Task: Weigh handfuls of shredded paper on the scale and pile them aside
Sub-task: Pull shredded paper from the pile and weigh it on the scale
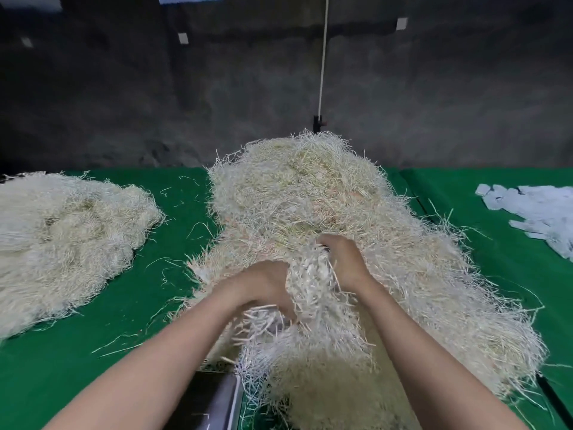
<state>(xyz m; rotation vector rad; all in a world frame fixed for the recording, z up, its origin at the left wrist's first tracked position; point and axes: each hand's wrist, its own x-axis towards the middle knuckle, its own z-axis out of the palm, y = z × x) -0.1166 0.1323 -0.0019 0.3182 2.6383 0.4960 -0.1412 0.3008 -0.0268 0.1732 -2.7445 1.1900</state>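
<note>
Both the left hand [263, 285] and right hand [344, 262] clutch a handful of shredded paper [310, 282] just above what seems the scale [224, 401], nearer the left.

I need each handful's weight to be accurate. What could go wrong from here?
1. Both the left hand and right hand grip a clump tangled into the big pile; lifting may drag extra strands along.
2. The big pile spills over the scale, of which only a corner shows; shreds resting on it could skew the reading.
3. Loose strands lie on the green cloth; more may drop on the way to the left pile.
</note>
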